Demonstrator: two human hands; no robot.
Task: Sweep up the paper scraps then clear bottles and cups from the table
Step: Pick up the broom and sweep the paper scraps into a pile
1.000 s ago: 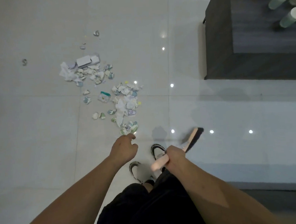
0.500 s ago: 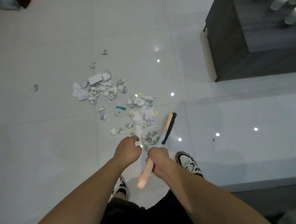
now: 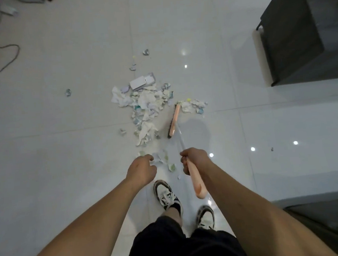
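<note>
At the bottom of the frame were dark shorts (image 3: 183,245) and two black-and-white sneakers (image 3: 167,195) planted on the pale glossy floor (image 3: 47,155), the one at centre set ahead of the other. Both bare forearms reached up the frame from the lower corners. The right hand (image 3: 194,161) was curled tightly round the pink grip of the broom (image 3: 196,182), whose thin, pale shaft ran up and to the left to a pink head with dark bristles (image 3: 172,123) lying on the floor. The left hand (image 3: 142,169) hung just left of centre, fingers loosely curled and holding nothing. Between the two hands a few small scraps (image 3: 162,160) lay on the tiles. Beyond them, in the middle of the frame, was the main pile of paper scraps (image 3: 145,107), white and pale green, torn and crumpled, just left of the broom head; a smaller clump (image 3: 192,105) touched the far tip of the head on its right. A white box (image 3: 139,82) sat at the far edge of the pile. Stray bits lay farther out: one (image 3: 68,92) to the left, one (image 3: 145,52) above. A thin cable (image 3: 7,58) looped across the upper left. In the upper right stood a dark table, its tabletop (image 3: 325,9) partly cut off by the frame edge.
</note>
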